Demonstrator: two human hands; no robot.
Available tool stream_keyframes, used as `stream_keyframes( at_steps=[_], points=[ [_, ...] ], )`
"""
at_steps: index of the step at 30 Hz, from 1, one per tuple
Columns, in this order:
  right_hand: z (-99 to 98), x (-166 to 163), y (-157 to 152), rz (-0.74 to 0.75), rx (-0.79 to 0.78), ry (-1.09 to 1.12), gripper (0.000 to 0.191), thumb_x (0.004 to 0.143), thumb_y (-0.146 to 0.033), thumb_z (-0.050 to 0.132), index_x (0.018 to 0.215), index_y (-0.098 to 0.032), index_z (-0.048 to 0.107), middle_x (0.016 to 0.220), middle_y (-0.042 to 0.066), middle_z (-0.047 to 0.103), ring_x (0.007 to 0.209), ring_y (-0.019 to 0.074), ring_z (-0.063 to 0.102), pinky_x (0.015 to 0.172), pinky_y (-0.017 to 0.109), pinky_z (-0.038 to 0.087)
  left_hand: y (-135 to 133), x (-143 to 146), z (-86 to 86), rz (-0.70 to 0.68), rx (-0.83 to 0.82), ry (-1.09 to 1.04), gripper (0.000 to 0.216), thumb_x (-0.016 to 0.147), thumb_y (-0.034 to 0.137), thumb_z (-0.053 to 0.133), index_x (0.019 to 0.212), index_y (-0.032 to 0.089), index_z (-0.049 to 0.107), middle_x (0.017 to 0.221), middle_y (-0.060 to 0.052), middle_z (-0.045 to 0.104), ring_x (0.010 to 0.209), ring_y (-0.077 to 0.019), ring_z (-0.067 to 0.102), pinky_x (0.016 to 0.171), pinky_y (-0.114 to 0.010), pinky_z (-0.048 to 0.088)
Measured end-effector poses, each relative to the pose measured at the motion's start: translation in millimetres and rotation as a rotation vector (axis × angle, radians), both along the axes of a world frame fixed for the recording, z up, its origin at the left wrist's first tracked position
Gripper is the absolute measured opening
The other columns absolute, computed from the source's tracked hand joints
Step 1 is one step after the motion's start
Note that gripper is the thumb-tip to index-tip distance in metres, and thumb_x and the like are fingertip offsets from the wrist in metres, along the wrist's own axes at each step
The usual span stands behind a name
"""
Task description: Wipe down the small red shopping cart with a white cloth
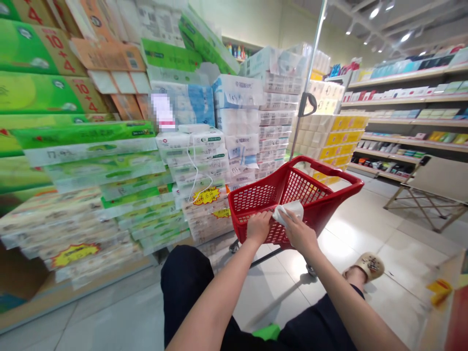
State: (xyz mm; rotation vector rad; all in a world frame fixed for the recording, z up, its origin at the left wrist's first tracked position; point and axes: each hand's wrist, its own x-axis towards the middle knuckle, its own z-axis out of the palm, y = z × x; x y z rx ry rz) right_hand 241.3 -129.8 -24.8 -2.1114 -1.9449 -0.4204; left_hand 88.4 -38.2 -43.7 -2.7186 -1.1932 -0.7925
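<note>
A red plastic shopping cart (252, 197) with a perforated basket stands in front of me on the tiled floor. My left hand (259, 227) is closed over the basket's near rim. Beside it, my right hand (300, 234) presses a crumpled white tissue (292, 210) against the same rim, its fingers bent over the tissue. The cart's handle (343, 176) rises to the right, apart from both hands. Inside the basket, the visible part shows only red mesh walls.
Stacked tissue packs (204, 161) line the left side. A metal pole (310, 63) stands behind the cart. Stocked shelves (409, 100) and a folding chair (435, 178) are at the right. A yellow object (438, 291) lies at the lower right.
</note>
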Motion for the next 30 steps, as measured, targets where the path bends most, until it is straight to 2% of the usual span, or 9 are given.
stream_keyframes(
  at_steps=[3, 8, 11, 15, 17, 23, 25, 27, 30],
  points=[
    [5.1, 27.1, -3.8, -0.001, 0.009, 0.008, 0.071, 0.089, -0.019, 0.041, 0.153, -0.043, 0.021, 0.154, -0.001, 0.038, 0.104, 0.0195, 0.064, 0.067, 0.028, 0.056, -0.7, -1.0, 1.2, -0.01, 0.001, 0.001, 0.024, 0.095, 0.03, 0.054, 0.118, 0.025, 0.057, 0.107, -0.004, 0.067, 0.097, -0.021, 0.06, 0.081, -0.034, 0.043],
    [17.6, 72.2, -7.3, -0.121, 0.046, 0.025, 0.068, 0.09, -0.023, 0.041, 0.153, -0.041, 0.024, 0.154, 0.0, 0.037, 0.104, 0.0216, 0.064, 0.064, 0.03, 0.056, -4.6, 3.6, 1.3, -0.021, 0.004, -0.025, 0.029, 0.094, 0.042, 0.055, 0.117, 0.024, 0.057, 0.104, -0.005, 0.067, 0.095, -0.0211, 0.06, 0.082, -0.034, 0.043],
    [14.2, 57.0, -5.4, -0.151, 0.058, 0.024, 0.069, 0.088, -0.022, 0.043, 0.153, -0.037, 0.026, 0.154, 0.002, 0.038, 0.104, 0.0223, 0.064, 0.065, 0.029, 0.056, -7.3, 9.1, 2.2, -0.012, -0.008, -0.024, 0.03, 0.094, 0.041, 0.056, 0.118, 0.024, 0.057, 0.105, -0.005, 0.067, 0.097, -0.0214, 0.06, 0.083, -0.034, 0.043],
    [-0.6, 15.7, -3.2, -0.041, 0.054, 0.005, 0.074, 0.087, -0.018, 0.043, 0.155, -0.036, 0.021, 0.154, 0.003, 0.038, 0.106, 0.0222, 0.063, 0.064, 0.027, 0.057, -8.1, 14.3, 4.4, 0.003, -0.046, 0.006, 0.022, 0.095, 0.028, 0.052, 0.116, 0.023, 0.057, 0.106, -0.006, 0.067, 0.099, -0.0214, 0.06, 0.084, -0.034, 0.044],
    [-4.6, 10.8, -3.6, 0.002, 0.037, -0.003, 0.074, 0.088, -0.018, 0.041, 0.155, -0.039, 0.019, 0.155, 0.001, 0.037, 0.106, 0.0208, 0.063, 0.061, 0.026, 0.056, -7.1, 14.3, 5.1, -0.008, -0.059, 0.023, 0.022, 0.096, 0.025, 0.05, 0.116, 0.022, 0.057, 0.108, -0.006, 0.067, 0.1, -0.0213, 0.06, 0.085, -0.034, 0.044],
    [6.9, 66.7, -8.4, -0.087, 0.064, 0.016, 0.07, 0.089, -0.02, 0.04, 0.153, -0.042, 0.023, 0.155, -0.002, 0.037, 0.104, 0.0185, 0.064, 0.066, 0.026, 0.055, 1.3, -4.5, 8.4, -0.139, 0.008, 0.07, 0.044, 0.093, 0.032, 0.056, 0.134, 0.023, 0.045, 0.122, -0.007, 0.062, 0.108, -0.0205, 0.059, 0.091, -0.033, 0.044],
    [11.0, 81.4, -9.9, -0.123, 0.072, 0.024, 0.07, 0.089, -0.022, 0.041, 0.153, -0.042, 0.022, 0.155, -0.002, 0.036, 0.103, 0.0194, 0.064, 0.066, 0.028, 0.055, 6.5, -16.9, 8.7, -0.136, 0.048, 0.09, 0.042, 0.092, 0.037, 0.059, 0.13, 0.023, 0.049, 0.121, -0.008, 0.063, 0.111, -0.0215, 0.058, 0.098, -0.035, 0.041],
    [12.1, 83.9, -10.0, -0.148, 0.078, 0.03, 0.07, 0.089, -0.023, 0.041, 0.154, -0.041, 0.021, 0.155, 0.0, 0.036, 0.103, 0.0208, 0.064, 0.066, 0.029, 0.055, 11.5, -28.5, 6.8, -0.086, 0.035, 0.114, 0.037, 0.091, 0.047, 0.059, 0.118, 0.022, 0.056, 0.11, -0.008, 0.067, 0.106, -0.023, 0.061, 0.1, -0.039, 0.039],
    [8.5, 65.3, -7.9, -0.151, 0.091, 0.046, 0.07, 0.088, -0.022, 0.041, 0.154, -0.037, 0.023, 0.155, 0.002, 0.036, 0.108, 0.0224, 0.062, 0.067, 0.03, 0.056, 15.7, -37.5, 1.4, 0.001, -0.075, 0.151, 0.041, 0.09, 0.059, 0.053, 0.109, 0.022, 0.059, 0.093, -0.006, 0.07, 0.088, -0.0225, 0.067, 0.084, -0.035, 0.046]
  ],
)
